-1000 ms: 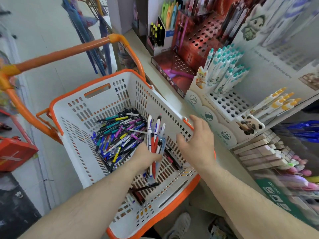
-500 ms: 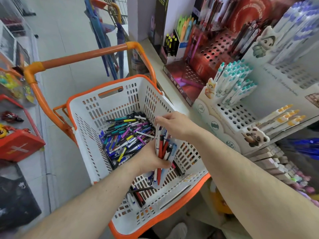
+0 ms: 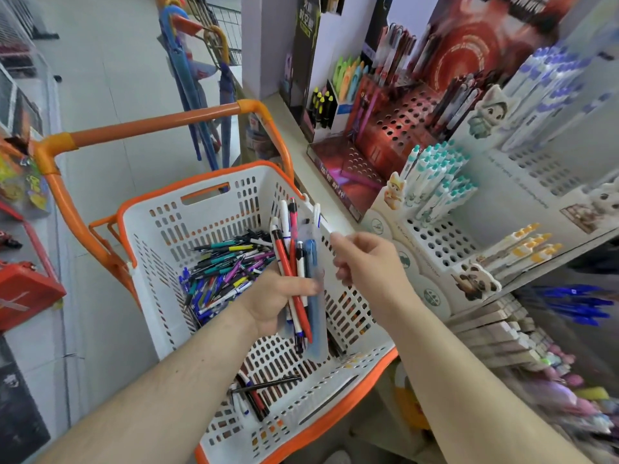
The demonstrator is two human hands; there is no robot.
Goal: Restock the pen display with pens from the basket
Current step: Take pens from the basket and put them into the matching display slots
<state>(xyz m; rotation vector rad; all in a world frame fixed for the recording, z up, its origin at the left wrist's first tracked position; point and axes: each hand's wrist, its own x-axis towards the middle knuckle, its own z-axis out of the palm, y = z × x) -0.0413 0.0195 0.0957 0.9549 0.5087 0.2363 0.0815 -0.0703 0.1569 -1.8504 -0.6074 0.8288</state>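
A person's left hand point(image 3: 273, 299) grips a bundle of pens point(image 3: 294, 262) upright above a white perforated plastic basket point(image 3: 187, 229) trimmed in orange, its fingers curled round red, white and blue barrels whose lower ends are partly hidden behind the palm. The right hand point(image 3: 365, 262) hovers just beside the bundle's top with fingers bent; motion blur makes it hard to tell whether they pinch a pale pen there. A loose heap of mixed pens point(image 3: 224, 272) lies against the basket's far wall, and a few more point(image 3: 254, 393) rest on the slotted floor near the front rim. The orange tubular handle point(image 3: 150, 123) arches over the far side. To the right, on a shelf, the white tiered pen display point(image 3: 438, 242) with round holes carries teal-capped pens point(image 3: 435, 179) and a small row of yellow-capped ones point(image 3: 526, 242), with cartoon animal cut-outs at its edges. A red perforated display point(image 3: 395, 128) stands behind it. The lower shelf at the frame's right edge is blurred and cut off.
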